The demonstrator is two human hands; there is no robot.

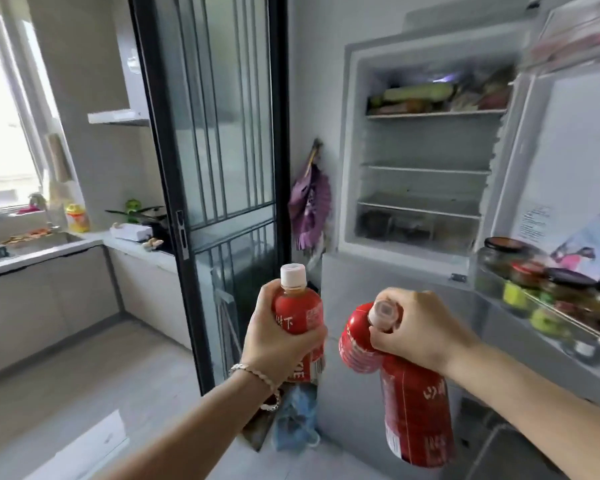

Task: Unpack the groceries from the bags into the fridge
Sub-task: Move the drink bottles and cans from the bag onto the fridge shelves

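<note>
Left hand [278, 337] wrapped round upright red bottle [302, 306], cap up. Right hand [420, 327] clutches second red bottle [413, 410] by neck, body hanging down, tilted. Open fridge [350, 150] ahead, above both; middle shelf [426, 169] nearer right hand.
</note>
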